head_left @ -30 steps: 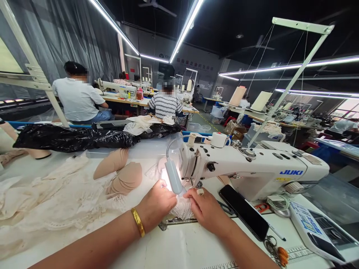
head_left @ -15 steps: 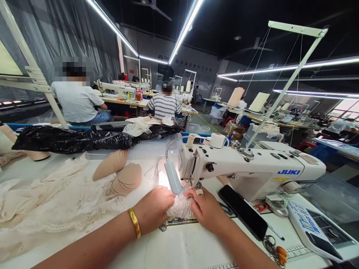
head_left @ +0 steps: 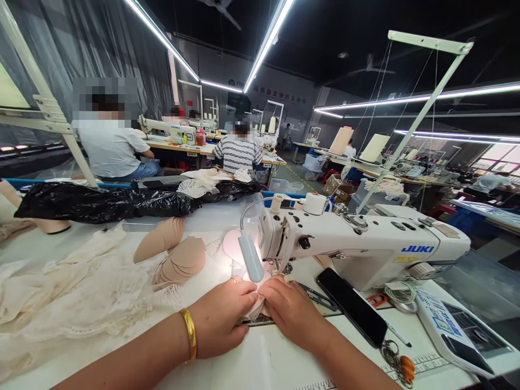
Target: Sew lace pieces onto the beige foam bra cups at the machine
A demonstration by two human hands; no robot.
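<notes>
My left hand point(head_left: 223, 314), with a gold bangle at its wrist, is closed on the left edge of a pale pink fabric piece point(head_left: 255, 310). From the other side my right hand point(head_left: 293, 310) grips the same piece, its fingertips close to those of the left. The fabric lies in front of the needle area of a white sewing machine point(head_left: 345, 238); its far part is hidden by a grey lamp head point(head_left: 252, 257) and my fingers. Behind the lamp shows a rounded pale pink piece point(head_left: 232, 245), brightly lit.
Cream lace fabric point(head_left: 93, 292) spreads over the table's left side, beside stacked beige pads point(head_left: 182, 262). A black plastic bag point(head_left: 109, 201) lies behind. On the right are a phone point(head_left: 353, 306), thread snips point(head_left: 319, 297) and keys point(head_left: 392, 357). Co-workers sit at machines further back.
My hands have come closer together at the needle area. Lace seen between them earlier is now mostly covered, and a smooth pink piece shows there. The rounded piece behind the lamp shows more clearly.
</notes>
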